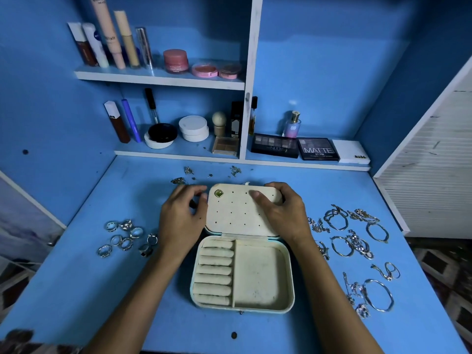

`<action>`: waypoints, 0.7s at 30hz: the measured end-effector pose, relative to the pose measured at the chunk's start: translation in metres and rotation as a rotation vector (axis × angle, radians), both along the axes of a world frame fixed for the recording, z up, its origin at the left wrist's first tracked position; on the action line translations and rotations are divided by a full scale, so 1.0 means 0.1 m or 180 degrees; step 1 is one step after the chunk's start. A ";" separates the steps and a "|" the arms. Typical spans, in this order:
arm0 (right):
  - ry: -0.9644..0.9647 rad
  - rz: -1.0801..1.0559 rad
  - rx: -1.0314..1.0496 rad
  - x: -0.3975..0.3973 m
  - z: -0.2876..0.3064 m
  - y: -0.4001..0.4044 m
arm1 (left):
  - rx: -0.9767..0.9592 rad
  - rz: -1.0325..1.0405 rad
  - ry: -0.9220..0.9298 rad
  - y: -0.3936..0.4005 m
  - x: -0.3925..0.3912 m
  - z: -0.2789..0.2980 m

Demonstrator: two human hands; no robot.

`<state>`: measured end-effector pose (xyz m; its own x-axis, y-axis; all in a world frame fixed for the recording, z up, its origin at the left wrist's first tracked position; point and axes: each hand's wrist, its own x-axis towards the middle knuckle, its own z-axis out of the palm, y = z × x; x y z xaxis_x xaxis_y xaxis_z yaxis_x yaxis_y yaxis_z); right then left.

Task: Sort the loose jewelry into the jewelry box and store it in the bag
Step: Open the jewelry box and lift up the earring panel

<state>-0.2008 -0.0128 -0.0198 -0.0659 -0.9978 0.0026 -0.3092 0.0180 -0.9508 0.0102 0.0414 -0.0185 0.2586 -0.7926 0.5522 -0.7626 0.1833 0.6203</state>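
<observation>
We are at a blue counter [255, 333] set into a blue alcove, with white shelves [163, 80] of cosmetics behind it. The jewelry box [263, 277] lies open in the middle of the counter, its lid panel [237, 213] folded back away from us. That panel is dotted with small holes, and one green-and-gold earring [219, 193] sits in the top left corner. The ring rolls [214, 272] and the tray beside them look bare.

Our right hand [283, 213] grips the far right corner of the lid panel, thumb on its face and fingers curled over the edge. Our left hand [182, 215] rests at the panel's left edge, fingers loosely bent; whether they pinch something small we cannot tell.

We judge the sorting has barely begun, with the earrings in hand. The next move likely calls for a fine pinch on a stud from the small pieces [212, 173] beyond the box, then threading its post through a hole while the right hand steadies the lid.

The rings [125, 238] lie in a cluster to the left. Bracelets and chains [355, 241] spread to the right, some tangled, which may slow lifting them. No bag is in view. Nothing blocks the reach to the studs except the raised lid itself.
</observation>
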 end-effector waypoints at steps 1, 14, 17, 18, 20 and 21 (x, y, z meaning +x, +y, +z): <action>0.0004 0.0005 0.0005 0.00 0.00 0.00 | -0.0016 0.0051 -0.0112 -0.03 0.04 0.02; -0.0020 0.0037 0.0006 -0.02 -0.01 0.01 | 0.1086 0.0629 -0.0975 -0.33 0.38 0.08; -0.0036 0.0034 -0.0008 -0.02 -0.04 0.00 | 0.1226 0.0651 -0.0996 -0.35 0.38 0.08; -0.0047 0.0037 -0.0011 -0.02 -0.04 0.00 | 0.1276 0.0659 -0.1002 -0.35 0.38 0.08; -0.0055 0.0052 -0.0014 -0.02 -0.04 -0.01 | 0.1348 0.0673 -0.1006 -0.36 0.36 0.08; -0.0059 0.0050 -0.0011 -0.02 -0.04 -0.01 | 0.1375 0.0676 -0.1000 -0.36 0.36 0.08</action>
<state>-0.2023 -0.0141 -0.0241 -0.0503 -0.9987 0.0050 -0.2918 0.0099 -0.9564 0.0459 0.0058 -0.0100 0.3126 -0.9119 0.2659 -0.9149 -0.2137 0.3425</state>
